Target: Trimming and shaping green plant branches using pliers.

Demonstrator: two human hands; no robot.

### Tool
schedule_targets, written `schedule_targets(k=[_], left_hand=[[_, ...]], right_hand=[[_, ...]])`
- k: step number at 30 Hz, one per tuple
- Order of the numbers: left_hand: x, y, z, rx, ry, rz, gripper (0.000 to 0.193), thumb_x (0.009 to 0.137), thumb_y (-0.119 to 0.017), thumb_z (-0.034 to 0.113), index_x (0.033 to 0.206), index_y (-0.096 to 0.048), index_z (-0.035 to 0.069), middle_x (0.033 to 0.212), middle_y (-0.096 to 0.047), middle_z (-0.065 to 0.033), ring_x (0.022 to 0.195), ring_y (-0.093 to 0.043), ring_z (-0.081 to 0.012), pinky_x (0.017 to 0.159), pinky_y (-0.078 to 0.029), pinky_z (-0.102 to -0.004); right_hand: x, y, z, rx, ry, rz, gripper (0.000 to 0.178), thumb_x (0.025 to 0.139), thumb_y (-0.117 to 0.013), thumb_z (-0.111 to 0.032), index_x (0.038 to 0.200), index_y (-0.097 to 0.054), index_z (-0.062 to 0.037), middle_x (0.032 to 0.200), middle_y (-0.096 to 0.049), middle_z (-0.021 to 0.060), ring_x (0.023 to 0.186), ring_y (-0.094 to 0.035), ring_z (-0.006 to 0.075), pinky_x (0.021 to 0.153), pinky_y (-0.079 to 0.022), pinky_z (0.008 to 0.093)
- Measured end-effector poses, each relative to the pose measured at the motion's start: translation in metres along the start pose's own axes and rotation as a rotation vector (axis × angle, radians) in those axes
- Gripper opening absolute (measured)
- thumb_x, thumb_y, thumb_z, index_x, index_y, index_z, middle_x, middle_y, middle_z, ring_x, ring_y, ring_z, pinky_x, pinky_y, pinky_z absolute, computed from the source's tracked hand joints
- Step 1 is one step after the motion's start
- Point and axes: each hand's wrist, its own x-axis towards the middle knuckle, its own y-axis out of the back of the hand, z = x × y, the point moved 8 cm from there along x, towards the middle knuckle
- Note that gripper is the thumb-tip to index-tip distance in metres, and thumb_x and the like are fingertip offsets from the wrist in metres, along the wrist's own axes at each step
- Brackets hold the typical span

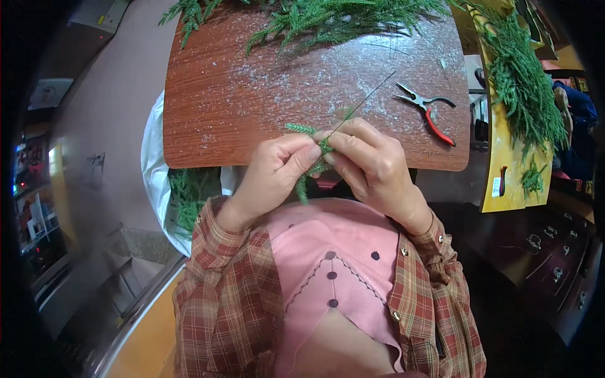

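Note:
Just in front of my chest, at the table's near edge, both hands pinch one small green artificial pine sprig point(302, 189). My left hand point(275, 167) grips its left side between thumb and finger, with needle tips poking out above and below. My right hand point(375, 157) closes on the same sprig from the right, fingertips almost touching those of the left. A thin dark wire point(372, 94) slants up and right from between the fingers. How the wire joins the sprig is hidden by my fingertips. Pliers point(421, 104) with red and black handles lie on the table beyond my right hand.
The brown wooden table point(201, 94) is strewn with pale flecks. Green pine branches point(328, 22) cover its far edge. At right, a yellow board point(501, 183) carries a heap of green branches point(523, 75). A white bag point(154, 164) with greenery hangs at the table's left.

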Motion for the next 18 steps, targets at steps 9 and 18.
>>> schedule_targets(k=[9,18], left_hand=[[0.002,-0.002,0.003,0.088,0.036,0.049,0.036,0.101,-0.049,0.029,0.085,-0.061,-0.001,0.073,-0.057,0.0004,0.069,-0.052,-0.0066,0.064,-0.042,-0.021],[-0.001,0.0,0.023,0.343,-0.174,0.191,0.02,0.094,-0.058,0.011,0.112,-0.059,0.001,0.086,-0.059,-0.0021,0.078,-0.056,-0.0079,0.071,-0.047,-0.0235]], right_hand=[[-0.001,0.01,0.038,0.364,-0.418,0.148,0.015,0.088,-0.063,-0.007,0.101,-0.067,-0.0006,0.088,-0.065,0.0098,0.076,-0.061,0.0144,0.067,-0.049,0.0283],[-0.003,0.016,0.035,0.144,-0.272,0.256,0.017,0.092,-0.063,-0.014,0.082,-0.063,0.0002,0.069,-0.058,0.0074,0.06,-0.055,0.017,0.055,-0.042,0.0272]])
